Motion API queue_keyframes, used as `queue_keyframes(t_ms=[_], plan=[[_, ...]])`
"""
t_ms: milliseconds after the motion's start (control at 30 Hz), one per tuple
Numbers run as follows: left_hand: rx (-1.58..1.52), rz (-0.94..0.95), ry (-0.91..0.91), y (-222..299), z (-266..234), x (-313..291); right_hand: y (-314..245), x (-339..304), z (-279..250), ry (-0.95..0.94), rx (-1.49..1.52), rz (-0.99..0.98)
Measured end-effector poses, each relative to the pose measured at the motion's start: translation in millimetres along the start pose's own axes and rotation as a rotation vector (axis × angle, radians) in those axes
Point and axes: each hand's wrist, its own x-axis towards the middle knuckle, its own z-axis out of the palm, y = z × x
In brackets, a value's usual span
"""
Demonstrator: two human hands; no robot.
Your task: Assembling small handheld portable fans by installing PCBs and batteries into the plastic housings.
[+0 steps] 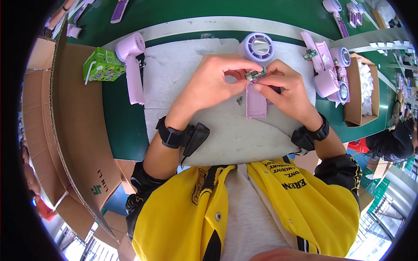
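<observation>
Smooth green worktop (124, 135) bearing a matte pale sheet (167, 69); over its far half, left hand (213, 80) and right hand (287, 87), fingers nearly closed, meet at a trough-shaped lilac plastic shell's (256, 104) far end, left pinching a small green circuit board (255, 75), right's grip unclear.

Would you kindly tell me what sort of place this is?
Probably an electronics assembly workshop, judging by the small circuit board, the open purple casing near it, and purple fan-like units on the green worktop.

Assembly workshop, green workbench (123, 137), lilac fan parts (256, 105), cardboard boxes (82, 108)
</observation>
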Motion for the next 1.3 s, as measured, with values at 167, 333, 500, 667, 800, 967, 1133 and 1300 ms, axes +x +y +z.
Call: queue_keyframes(t_ms=[167,333,500,667,800,967,1133,1300], plan=[[0.196,0.052,0.015,6,3,0,1,-2,4,0.127,-0.082,-0.021],[0.183,0.040,0.040,9,6,-1,-9,0,9,0.158,-0.046,0.061],[0.164,0.062,0.074,5,6,-1,-5,3,6,0.178,-0.130,-0.087],[0.227,0.078,0.083,6,3,0,-4,2,6,0.199,-0.158,-0.079],[0.267,0.105,0.110,5,5,-1,-4,3,9,0.250,-0.153,-0.062],[0.249,0.090,0.134,3,8,-2,-9,3,8,0.270,-0.192,-0.011],[0.225,0.080,0.140,0,10,-1,-10,2,9,0.250,-0.182,0.019],[0.155,0.013,0.136,2,10,-1,-9,3,7,0.224,-0.129,0.068]])
